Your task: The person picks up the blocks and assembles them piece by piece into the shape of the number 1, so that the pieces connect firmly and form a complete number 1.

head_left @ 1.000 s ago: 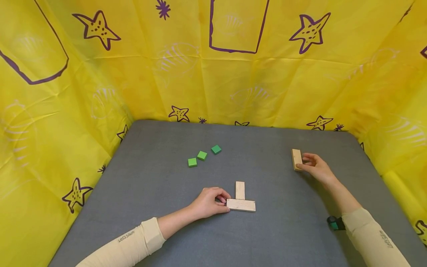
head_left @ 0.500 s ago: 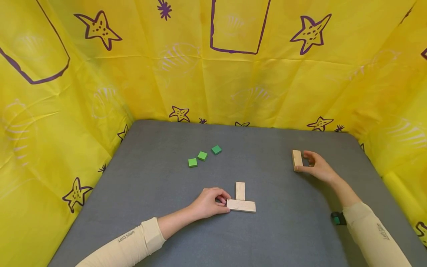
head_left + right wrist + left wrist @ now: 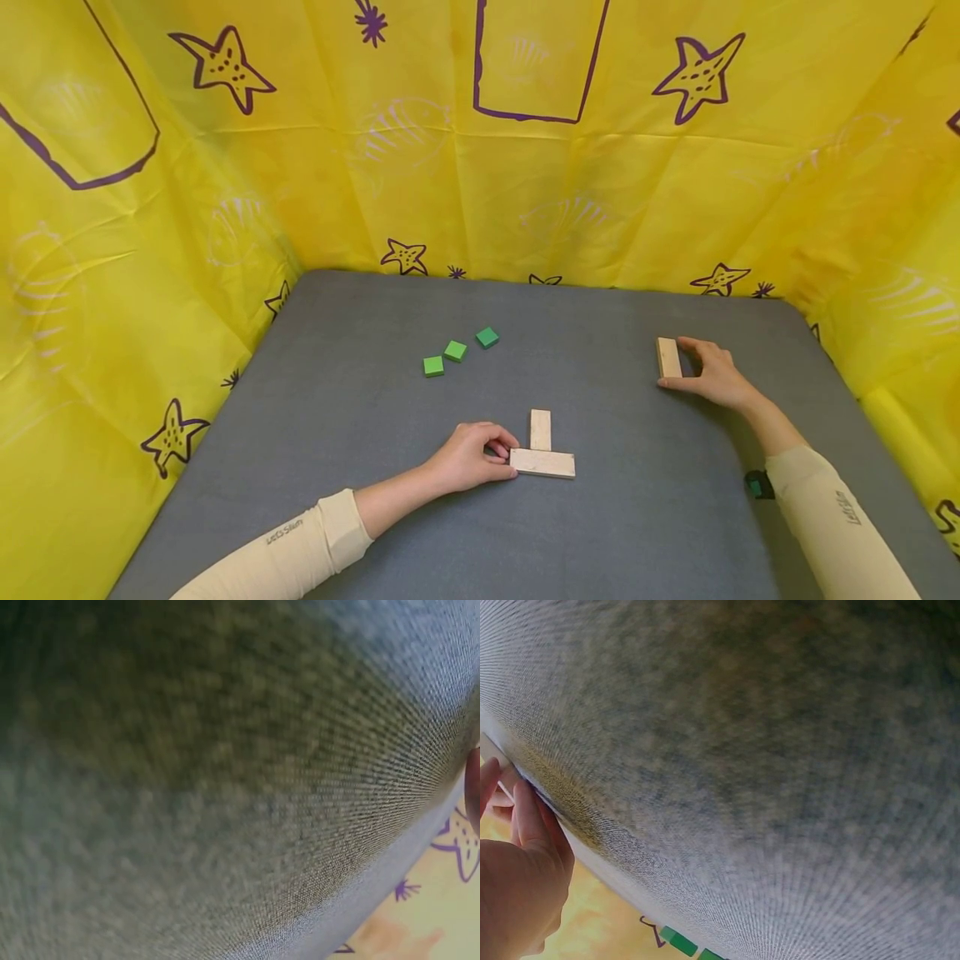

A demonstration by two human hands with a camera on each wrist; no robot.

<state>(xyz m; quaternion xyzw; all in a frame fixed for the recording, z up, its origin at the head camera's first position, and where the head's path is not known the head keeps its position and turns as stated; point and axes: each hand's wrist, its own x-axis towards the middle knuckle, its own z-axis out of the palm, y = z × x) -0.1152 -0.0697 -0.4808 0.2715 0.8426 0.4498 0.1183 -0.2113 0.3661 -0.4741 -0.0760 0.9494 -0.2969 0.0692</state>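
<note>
In the head view, a wooden block (image 3: 542, 463) lies crosswise near the table's middle. My left hand (image 3: 468, 457) pinches its left end, thumb at the front corner and curled fingers at the back. A second wooden block (image 3: 540, 429) stretches away from its far side, the two forming an upside-down T. Over at the right, my right hand (image 3: 712, 375) spans another wooden block (image 3: 668, 358) lengthwise, thumb at the near end and index finger at the far end. The right wrist view catches only a fingertip (image 3: 473, 791) at its edge.
Three small green tiles sit farther back: a light one (image 3: 433, 367), another light one (image 3: 455, 351) and a darker one (image 3: 487, 337). Yellow patterned cloth (image 3: 495, 192) walls in the grey table (image 3: 360, 333) at the back and sides.
My right thumb has slid from the top of the right block to its near end, and the index finger has straightened toward the far end. The left hand and the blocks stay put.
</note>
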